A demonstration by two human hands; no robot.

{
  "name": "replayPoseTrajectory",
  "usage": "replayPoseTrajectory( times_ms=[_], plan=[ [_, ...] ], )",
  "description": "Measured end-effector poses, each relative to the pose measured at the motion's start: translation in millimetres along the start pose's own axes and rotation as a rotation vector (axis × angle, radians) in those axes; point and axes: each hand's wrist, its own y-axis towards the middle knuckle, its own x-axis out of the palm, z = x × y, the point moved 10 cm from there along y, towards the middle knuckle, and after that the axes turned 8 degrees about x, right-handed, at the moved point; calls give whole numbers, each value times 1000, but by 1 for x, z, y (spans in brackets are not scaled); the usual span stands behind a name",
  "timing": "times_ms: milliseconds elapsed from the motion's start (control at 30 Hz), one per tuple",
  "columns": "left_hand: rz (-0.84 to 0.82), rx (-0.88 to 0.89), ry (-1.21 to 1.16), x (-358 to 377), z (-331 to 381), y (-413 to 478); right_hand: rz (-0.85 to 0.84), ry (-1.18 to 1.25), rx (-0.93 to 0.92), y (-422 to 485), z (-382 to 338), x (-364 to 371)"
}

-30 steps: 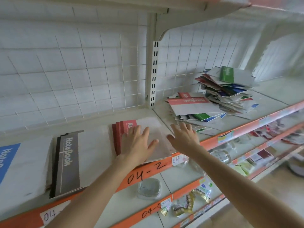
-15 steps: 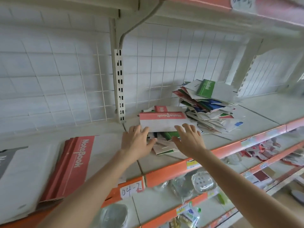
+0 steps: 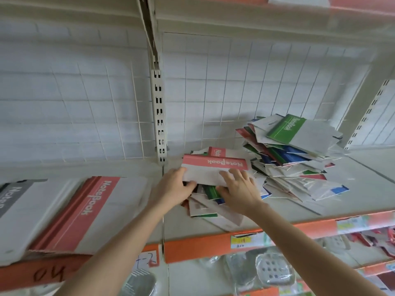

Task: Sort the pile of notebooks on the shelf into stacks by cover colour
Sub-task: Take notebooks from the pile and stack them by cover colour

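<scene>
Both hands are on a red notebook (image 3: 213,168) that lies on top of the low, near-left part of the pile of notebooks (image 3: 286,165), just right of the slotted upright (image 3: 159,116). Its red band with white "NoteBook" lettering faces the far side, and its white lower part faces the person.

The left hand (image 3: 173,189) grips the near-left corner. Its fingers curl round the left edge and the thumb is tucked under the near edge. The right hand (image 3: 241,191) holds the near-right part. Its fingers (image 3: 236,175) are spread on the white cover, and the thumb lies along the near edge, apparently beneath it.

Under and around this notebook, green, blue and red covers stick out at odd angles. To the right the pile rises higher and leans against the wire grid (image 3: 235,92) at the back, with a green notebook (image 3: 286,129) tilted on top.

On the left section of the shelf (image 3: 363,189), well apart from the pile, a red stack (image 3: 92,210) of notebooks lies flat with the edges roughly aligned. A grey notebook (image 3: 12,195) shows at the far left edge of the view. An orange strip runs along the shelf front and carries a yellow price label (image 3: 241,240). Packaged goods lie blurred on the shelf below.
</scene>
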Motion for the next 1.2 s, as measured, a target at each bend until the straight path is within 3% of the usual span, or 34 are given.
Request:
replayPoseTrajectory(
  times_ms=[233,367,433,533,600,667,700,767,833,933,1000,1100,1200],
  plan=[
    [240,53,-146,-22,28,-10,40,75,-114,4,-14,-1],
    [311,212,-172,-36,57,-25,221,184,-160,3,-17,-23],
    [293,210,-315,-40,60,-32,320,292,-185,4,-14,-37],
    [262,-24,-706,-39,30,-34,447,457,-290,-1,-13,-60],
    [218,-327,-1150,-21,-3,-37,488,521,-431,-11,-21,-73],
    [45,-575,-1591,5,-10,-48,528,563,-633,-27,-34,-83],
    [-39,-618,-1711,11,-9,-52,522,572,-745,-36,-40,-84],
    [-99,-615,-1762,12,-12,-59,491,541,-910,-51,-51,-76],
    [-101,-602,-1611,6,-16,-65,459,431,-955,-55,-55,-62],
    [-98,-546,-1193,-7,-22,-77,467,265,-815,-44,-48,-46],
    [-111,-538,-1159,-9,-26,-81,379,235,-593,-23,-34,-38],
    [-61,-508,-1118,-18,-31,-86,104,237,-199,6,-4,-19],
    [22,-503,-1070,-28,-36,-92,-116,153,-46,23,5,0]
  ],
)
